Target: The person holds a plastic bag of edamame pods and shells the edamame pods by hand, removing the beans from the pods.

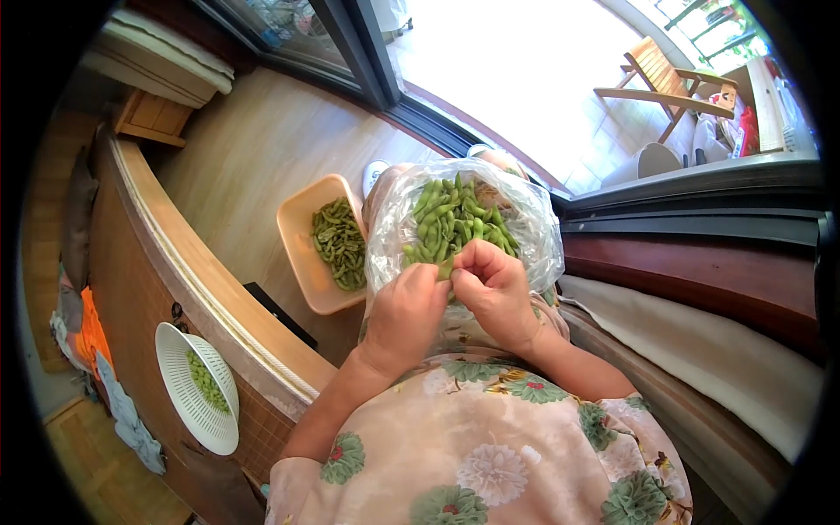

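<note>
So both hands are up close together, and there's one green pod (446, 267) pinched right between them. The left hand (407, 311) has thumb and fingers closed on its side, and the right hand (494, 284) nips the other end, thumb against the curled fingers. Can't really see how the left fingertips sit, they're mostly tucked behind the knuckles. Just past the grip, basically right under it, is a clear plastic bag (540, 219) sitting open with a pile of loose pods (451, 214) inside. Left of the grip and a bit beyond there's a peach basin (295, 229) with duller green pods in it. Way further left and nearer the body, a white colander (179, 385) leans tilted, holding pale green beans (207, 382).
</note>
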Demonstrator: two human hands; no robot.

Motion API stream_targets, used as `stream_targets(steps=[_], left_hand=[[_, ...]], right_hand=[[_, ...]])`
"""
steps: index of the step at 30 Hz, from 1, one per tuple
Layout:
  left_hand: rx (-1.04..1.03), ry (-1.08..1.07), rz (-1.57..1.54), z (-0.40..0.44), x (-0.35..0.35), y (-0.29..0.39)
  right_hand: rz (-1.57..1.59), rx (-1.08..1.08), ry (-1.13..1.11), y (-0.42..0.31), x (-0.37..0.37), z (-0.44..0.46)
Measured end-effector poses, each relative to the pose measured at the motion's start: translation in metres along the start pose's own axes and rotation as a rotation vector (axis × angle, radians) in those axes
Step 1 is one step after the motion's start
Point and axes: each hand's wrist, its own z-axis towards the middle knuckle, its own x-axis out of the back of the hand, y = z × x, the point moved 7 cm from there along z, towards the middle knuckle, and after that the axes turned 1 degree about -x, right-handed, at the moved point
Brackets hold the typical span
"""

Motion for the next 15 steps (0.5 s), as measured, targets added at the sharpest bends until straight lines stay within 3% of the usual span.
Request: stream_targets(steps=[15], left_hand=[[0.319,-0.132,-0.623,-0.008,-0.015,-0.028]], right_hand=[[0.056,-0.071,-0.048,-0.002,-0.002,0.003]])
